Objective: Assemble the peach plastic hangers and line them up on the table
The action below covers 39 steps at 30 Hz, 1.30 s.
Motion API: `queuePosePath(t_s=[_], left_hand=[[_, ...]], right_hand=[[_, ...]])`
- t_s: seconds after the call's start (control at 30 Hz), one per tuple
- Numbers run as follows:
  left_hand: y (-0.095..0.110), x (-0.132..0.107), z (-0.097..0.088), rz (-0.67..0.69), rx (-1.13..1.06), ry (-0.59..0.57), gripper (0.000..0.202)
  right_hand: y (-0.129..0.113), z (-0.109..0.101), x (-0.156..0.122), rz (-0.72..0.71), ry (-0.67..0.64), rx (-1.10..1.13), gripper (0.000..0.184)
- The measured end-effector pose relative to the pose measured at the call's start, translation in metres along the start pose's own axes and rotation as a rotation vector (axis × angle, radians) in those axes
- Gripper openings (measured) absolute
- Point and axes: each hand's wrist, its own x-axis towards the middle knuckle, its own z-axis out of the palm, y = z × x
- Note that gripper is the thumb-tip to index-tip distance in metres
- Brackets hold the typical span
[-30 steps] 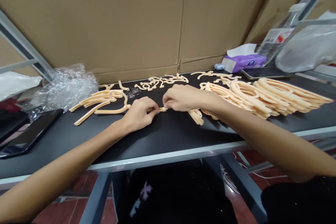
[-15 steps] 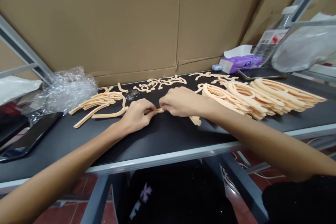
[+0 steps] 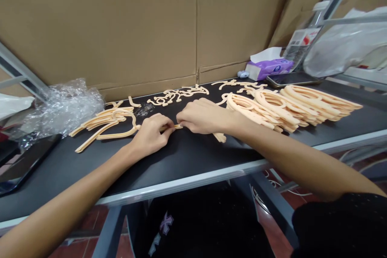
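Observation:
Over the middle of the black table, my left hand [image 3: 153, 132] pinches a pale cream moulded strip [image 3: 178, 127] between thumb and fingertips. Close beside it, my right hand [image 3: 201, 117] has its fingers closed on the same strip; most of the strip is hidden by both hands. Left of my left hand lies a loose bunch of similar cream strips [image 3: 104, 123], some curved. A strip end [image 3: 220, 137] sticks out from under my right wrist. Right of my right forearm, several stacks of looped cream pieces [image 3: 272, 109] lie overlapping.
Small curly offcuts [image 3: 178, 95] lie along the cardboard wall [image 3: 145, 28]. Crumpled clear plastic wrap [image 3: 65, 105] and a dark phone [image 3: 28, 165] are at left. Back right hold a purple tissue pack [image 3: 270, 68], another phone [image 3: 293, 79], a bottle [image 3: 305, 40] and a plastic bag [image 3: 338, 50].
The whole view has shifted slightly, so things appear a little further left. Both hands keep their closed grip on the strip, with hardly any movement over the table.

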Motion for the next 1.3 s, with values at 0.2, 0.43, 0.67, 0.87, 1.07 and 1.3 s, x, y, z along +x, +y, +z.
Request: queuePosePath(t_s=[0.2,0.43,0.67,0.87,1.07,1.3], left_hand=[[0.002,0.0,-0.003,0.046,0.03,0.12,0.014],[0.002,0.001,-0.006,0.021,0.131,0.188,0.014],[-0.002,0.002,-0.011,0.084,0.3,0.183,0.023],[-0.011,0.001,-0.01,0.059,0.3,0.09,0.027],[-0.017,0.001,-0.004,0.045,0.275,0.014,0.029],[-0.028,0.006,0.002,-0.041,0.237,-0.021,0.034]], right_hand=[[0.005,-0.004,-0.001,0.036,0.101,0.099,0.03],[0.01,-0.005,-0.002,0.102,0.247,0.205,0.031],[0.018,-0.008,-0.002,0.177,0.278,0.176,0.034],[0.025,-0.021,0.0,0.199,0.156,0.144,0.032],[0.086,-0.051,-0.007,0.441,0.138,0.031,0.037],[0.185,-0.028,-0.021,0.626,-0.2,-0.101,0.044]])
